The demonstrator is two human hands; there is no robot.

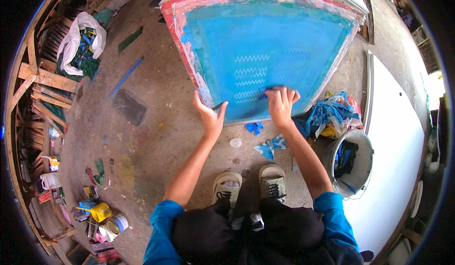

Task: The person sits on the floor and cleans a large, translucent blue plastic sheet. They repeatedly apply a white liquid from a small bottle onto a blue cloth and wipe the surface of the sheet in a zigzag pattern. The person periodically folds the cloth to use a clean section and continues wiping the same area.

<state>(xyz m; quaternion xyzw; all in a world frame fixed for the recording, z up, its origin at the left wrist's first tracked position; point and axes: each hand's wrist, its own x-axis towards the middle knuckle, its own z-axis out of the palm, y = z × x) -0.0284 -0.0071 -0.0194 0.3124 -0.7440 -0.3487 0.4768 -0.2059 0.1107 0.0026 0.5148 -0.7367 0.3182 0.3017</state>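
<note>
A large screen-printing frame [270,32] stands tilted before me, its blue mesh bordered by paint-smeared red and pink edges. Rows of pale zigzag lines show on the lower middle of the mesh, with fainter ones to their right. My left hand [209,118] grips the frame's lower left corner, thumb on the near side and fingers along the outer edge. Against the mesh, my right hand [281,105] presses a small dark blue rag [262,93], beside the lowest zigzags. The fingers are bent over the rag and cover most of it.
Blue scraps [265,150] and a small white lid [235,142] lie on the concrete floor. To the right are a bucket [367,158] holding rags, a heap of plastic [334,113] and a white board [393,137]. Wooden racks [47,77], a white sack [97,40] and paint tins [116,223] line the left.
</note>
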